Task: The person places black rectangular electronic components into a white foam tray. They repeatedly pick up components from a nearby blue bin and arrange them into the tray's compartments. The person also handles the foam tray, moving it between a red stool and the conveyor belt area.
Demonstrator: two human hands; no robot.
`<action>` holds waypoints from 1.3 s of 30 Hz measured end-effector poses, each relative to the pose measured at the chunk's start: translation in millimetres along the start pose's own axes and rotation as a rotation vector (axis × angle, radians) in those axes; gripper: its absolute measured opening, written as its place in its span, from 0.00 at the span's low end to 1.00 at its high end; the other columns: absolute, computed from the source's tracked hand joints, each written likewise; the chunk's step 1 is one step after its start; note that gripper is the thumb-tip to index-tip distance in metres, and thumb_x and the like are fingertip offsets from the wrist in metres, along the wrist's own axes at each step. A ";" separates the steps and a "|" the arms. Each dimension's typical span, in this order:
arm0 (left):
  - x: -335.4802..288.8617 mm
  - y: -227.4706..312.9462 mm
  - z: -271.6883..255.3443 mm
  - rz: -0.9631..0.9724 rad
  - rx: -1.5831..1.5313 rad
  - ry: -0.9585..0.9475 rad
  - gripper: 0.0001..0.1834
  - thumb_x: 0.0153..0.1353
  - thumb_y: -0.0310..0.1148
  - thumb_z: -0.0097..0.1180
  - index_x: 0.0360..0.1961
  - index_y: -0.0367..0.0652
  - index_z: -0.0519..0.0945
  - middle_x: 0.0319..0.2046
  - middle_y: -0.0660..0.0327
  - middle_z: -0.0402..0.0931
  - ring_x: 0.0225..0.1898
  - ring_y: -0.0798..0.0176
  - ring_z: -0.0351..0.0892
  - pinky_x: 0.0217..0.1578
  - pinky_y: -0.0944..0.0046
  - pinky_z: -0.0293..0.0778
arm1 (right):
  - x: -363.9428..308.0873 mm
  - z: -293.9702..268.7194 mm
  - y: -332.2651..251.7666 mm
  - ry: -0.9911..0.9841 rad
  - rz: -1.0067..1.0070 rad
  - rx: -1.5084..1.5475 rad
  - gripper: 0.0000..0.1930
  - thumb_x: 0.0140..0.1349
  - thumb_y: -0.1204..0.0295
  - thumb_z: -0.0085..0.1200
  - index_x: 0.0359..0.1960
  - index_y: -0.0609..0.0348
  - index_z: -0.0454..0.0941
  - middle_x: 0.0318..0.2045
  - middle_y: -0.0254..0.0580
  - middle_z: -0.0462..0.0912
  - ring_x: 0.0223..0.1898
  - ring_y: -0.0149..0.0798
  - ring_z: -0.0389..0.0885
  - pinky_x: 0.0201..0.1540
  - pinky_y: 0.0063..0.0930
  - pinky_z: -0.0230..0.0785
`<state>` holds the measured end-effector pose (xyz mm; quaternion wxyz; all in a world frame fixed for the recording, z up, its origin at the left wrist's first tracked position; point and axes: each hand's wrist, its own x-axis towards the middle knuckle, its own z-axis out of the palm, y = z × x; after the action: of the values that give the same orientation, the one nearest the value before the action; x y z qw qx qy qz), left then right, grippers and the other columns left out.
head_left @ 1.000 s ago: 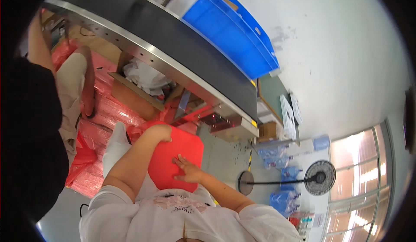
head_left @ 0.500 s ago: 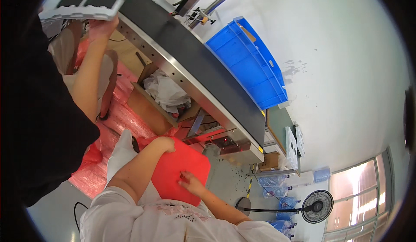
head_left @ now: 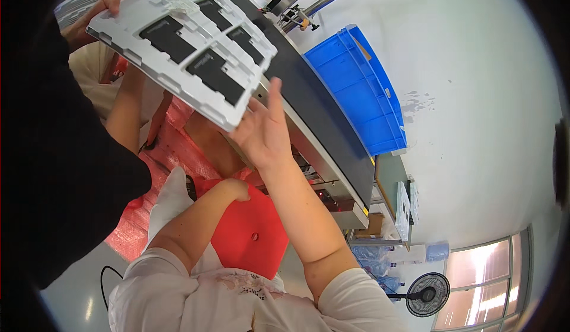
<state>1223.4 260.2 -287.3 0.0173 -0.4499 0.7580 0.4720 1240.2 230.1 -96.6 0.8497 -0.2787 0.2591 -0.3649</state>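
A white moulded tray point(head_left: 205, 103) with several dark flat pieces point(head_left: 217, 73) in its recesses slants at the upper left, held by a co-worker's hand point(head_left: 102, 12) at its left end. My right hand point(head_left: 264, 133) is raised by the tray's near right corner, palm showing, one finger pointing up and the others partly behind the tray's edge. Whether it touches the tray I cannot tell. My left hand point(head_left: 234, 189) rests at the upper edge of a red stool point(head_left: 255, 258) with a small hole in its seat; its fingers are hidden.
A dark conveyor belt point(head_left: 323, 121) runs diagonally behind the tray, with a blue crate point(head_left: 362, 94) beyond it. Pink bubble wrap point(head_left: 127, 237) covers floor at left. A black fan point(head_left: 427, 294) and more trays point(head_left: 402, 210) are at right. The co-worker's dark sleeve point(head_left: 89, 171) fills the left.
My right hand has lifted from over the red stool up to the tray's corner. The co-worker's tray has come right and nearer. My left hand stays by the stool.
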 end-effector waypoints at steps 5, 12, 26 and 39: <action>7.5 -19.9 3.2 -0.021 0.019 0.054 0.22 0.53 0.43 0.48 0.40 0.35 0.79 0.42 0.50 0.76 0.45 0.52 0.74 0.47 0.57 0.68 | 3.6 17.1 10.5 0.114 -0.171 -0.103 0.22 0.58 0.77 0.48 0.55 0.65 0.61 0.51 0.50 0.70 0.51 0.46 0.72 0.53 0.40 0.69; 14.9 -23.7 3.0 0.070 0.019 0.025 0.25 0.55 0.47 0.48 0.42 0.35 0.78 0.45 0.44 0.73 0.47 0.48 0.74 0.49 0.55 0.67 | -114.0 4.3 -39.8 0.465 -0.277 -0.068 0.21 0.56 0.76 0.51 0.52 0.69 0.65 0.45 0.54 0.76 0.44 0.49 0.77 0.48 0.42 0.71; 28.5 6.6 19.8 0.061 0.141 -0.058 0.27 0.54 0.49 0.47 0.42 0.35 0.77 0.45 0.47 0.74 0.47 0.49 0.73 0.49 0.55 0.67 | -267.9 -110.9 -178.9 0.925 -1.134 -0.557 0.23 0.55 0.84 0.48 0.54 0.62 0.62 0.49 0.48 0.71 0.49 0.45 0.72 0.51 0.38 0.69; 80.0 40.2 53.1 0.048 0.150 -0.163 0.20 0.55 0.48 0.50 0.36 0.42 0.79 0.37 0.54 0.78 0.39 0.54 0.77 0.41 0.58 0.70 | -254.2 -221.1 -356.3 0.947 -1.280 -0.037 0.13 0.56 0.78 0.48 0.44 0.66 0.68 0.42 0.50 0.75 0.42 0.49 0.76 0.42 0.48 0.73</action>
<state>1126.6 251.8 -324.6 0.1012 -0.3890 0.7979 0.4493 776.0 155.5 42.7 0.2696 -0.2026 0.3883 -0.8576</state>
